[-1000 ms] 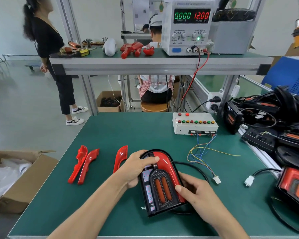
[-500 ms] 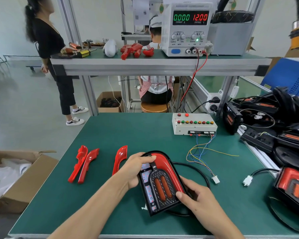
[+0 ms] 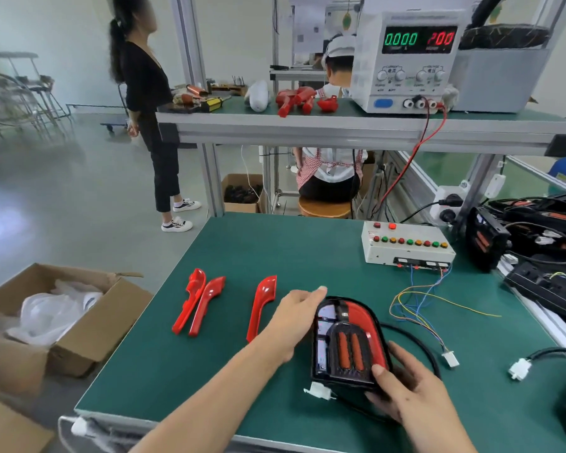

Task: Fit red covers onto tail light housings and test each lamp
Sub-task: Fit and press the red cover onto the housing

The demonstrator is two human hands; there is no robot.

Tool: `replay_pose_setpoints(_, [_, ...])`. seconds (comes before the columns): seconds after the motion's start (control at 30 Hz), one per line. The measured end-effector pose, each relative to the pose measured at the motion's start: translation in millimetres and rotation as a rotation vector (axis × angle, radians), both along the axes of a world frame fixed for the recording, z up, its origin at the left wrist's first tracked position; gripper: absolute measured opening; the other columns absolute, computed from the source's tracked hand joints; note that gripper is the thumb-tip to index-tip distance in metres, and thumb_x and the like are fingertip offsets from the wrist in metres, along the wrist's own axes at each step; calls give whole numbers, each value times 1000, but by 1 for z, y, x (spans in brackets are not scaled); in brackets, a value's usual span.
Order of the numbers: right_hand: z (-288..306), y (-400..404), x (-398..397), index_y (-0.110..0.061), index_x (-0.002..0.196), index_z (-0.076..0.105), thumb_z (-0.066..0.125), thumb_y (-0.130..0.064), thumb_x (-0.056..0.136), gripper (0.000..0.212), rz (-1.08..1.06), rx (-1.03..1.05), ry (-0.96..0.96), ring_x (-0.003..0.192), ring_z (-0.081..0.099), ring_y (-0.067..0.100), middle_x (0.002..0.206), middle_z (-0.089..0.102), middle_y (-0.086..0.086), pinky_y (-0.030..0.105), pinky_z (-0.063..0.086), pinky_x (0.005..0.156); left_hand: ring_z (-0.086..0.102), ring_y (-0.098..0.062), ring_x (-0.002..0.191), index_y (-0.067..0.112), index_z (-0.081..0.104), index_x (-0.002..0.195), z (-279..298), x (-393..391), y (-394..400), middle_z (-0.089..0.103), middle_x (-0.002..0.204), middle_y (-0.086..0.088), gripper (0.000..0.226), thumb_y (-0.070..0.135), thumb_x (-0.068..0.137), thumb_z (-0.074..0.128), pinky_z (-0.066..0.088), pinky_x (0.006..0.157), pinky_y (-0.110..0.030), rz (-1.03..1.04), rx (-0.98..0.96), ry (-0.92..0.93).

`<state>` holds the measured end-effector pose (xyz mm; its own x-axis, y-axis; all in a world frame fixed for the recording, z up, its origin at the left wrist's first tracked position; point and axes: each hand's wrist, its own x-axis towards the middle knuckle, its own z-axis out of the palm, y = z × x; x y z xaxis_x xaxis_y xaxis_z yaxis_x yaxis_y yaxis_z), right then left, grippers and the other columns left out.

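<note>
- We see the green bench [image 3: 275,256] with a white button box [image 3: 406,246] near its back edge
- Near the front edge lies the tail light housing [image 3: 343,348], its red cover [image 3: 370,331] on the right side
- Our right hand [image 3: 406,390] grips the housing's lower right corner — thumb on the cover
- Our left hand [image 3: 294,318] rests against the housing's upper left edge, fingers loosely extended
- Three loose red covers [image 3: 262,305] lie left of it — apart from the hands

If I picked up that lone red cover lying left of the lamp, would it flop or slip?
The lone red cover looks like glossy moulded plastic, so probably stiff, light and somewhat slippery. Its long, curved shape may rock on the green mat if pushed.
</note>
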<state>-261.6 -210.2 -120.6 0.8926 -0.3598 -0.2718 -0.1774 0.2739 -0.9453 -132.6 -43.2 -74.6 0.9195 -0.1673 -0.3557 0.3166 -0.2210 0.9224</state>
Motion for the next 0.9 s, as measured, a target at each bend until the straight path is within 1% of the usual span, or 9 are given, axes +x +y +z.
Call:
replay_pose_setpoints(0.1, [-2, 20, -4, -26, 136, 57, 71, 9, 86, 63, -94, -25, 21, 79, 63, 32, 103, 61, 29, 34, 62, 56, 65, 2, 89, 23, 70, 92, -6, -13, 11, 73, 90, 16, 43, 61, 95, 49, 52, 88, -32, -57, 209, -222])
replay_pose_setpoints(0.17, [-2, 35, -6, -24, 144, 52, 73, 8, 85, 70, -153, -70, 41, 75, 61, 32, 98, 59, 27, 39, 62, 63, 60, 4, 67, 24, 64, 75, -6, -18, 24, 65, 66, 21, 36, 50, 97, 54, 47, 69, -24, 1, 360, -390])
replay_pose_setpoints(0.27, [-1, 55, -12, -27, 149, 49, 81, -2, 81, 80, -220, -270, 49, 72, 66, 25, 88, 64, 8, 42, 59, 76, 64, -16, 83, 20, 68, 90, -3, -14, 52, 67, 88, 8, 19, 34, 97, 59, 49, 77, -32, 103, 633, -622])
replay_pose_setpoints(0.33, [6, 65, -18, -29, 148, 49, 87, -14, 76, 83, -201, -439, 32, 71, 65, 4, 84, 64, -13, 26, 50, 68, 63, -25, 93, 17, 64, 101, 2, -7, 75, 62, 103, 1, 18, 33, 99, 57, 48, 76, -36, 154, 836, -657])
replay_pose_setpoints(0.4, [11, 70, -20, -28, 149, 49, 89, -22, 74, 85, -164, -524, 19, 73, 57, -8, 86, 61, -16, 19, 39, 68, 63, -26, 102, 16, 57, 110, 7, 2, 99, 60, 111, -2, 21, 35, 101, 56, 46, 73, -35, 170, 1046, -610])
replay_pose_setpoints(0.5, [14, 68, -19, -28, 150, 47, 87, -35, 75, 85, -77, -620, 67, 84, 56, 14, 98, 58, 0, 30, 38, 78, 65, -28, 108, 13, 51, 122, 8, 12, 127, 59, 119, -6, 30, 34, 100, 58, 47, 76, -35, 169, 1266, -482])
replay_pose_setpoints(0.67, [18, 64, -21, -29, 153, 42, 83, -41, 77, 87, -5, -660, 80, 117, 55, 27, 104, 48, 0, 32, 34, 85, 69, -29, 103, 11, 58, 121, 1, 25, 152, 69, 108, -6, 28, 28, 98, 60, 40, 70, -32, 140, 1360, -327])
replay_pose_setpoints(0.8, [20, 63, -23, -32, 153, 41, 80, -43, 80, 84, 2, -663, 81, 93, 50, 16, 102, 49, -4, 29, 33, 80, 69, -29, 101, 12, 58, 127, -4, 28, 155, 67, 96, -3, 34, 23, 95, 61, 42, 69, -32, 80, 1375, -227])
replay_pose_setpoints(0.9, [22, 63, -25, -34, 152, 40, 78, -45, 81, 81, 2, -654, 95, 95, 56, 16, 106, 56, -5, 31, 37, 81, 69, -29, 99, 11, 63, 123, -7, 28, 155, 56, 84, -1, 30, 13, 93, 60, 43, 69, -33, 61, 1365, -195])
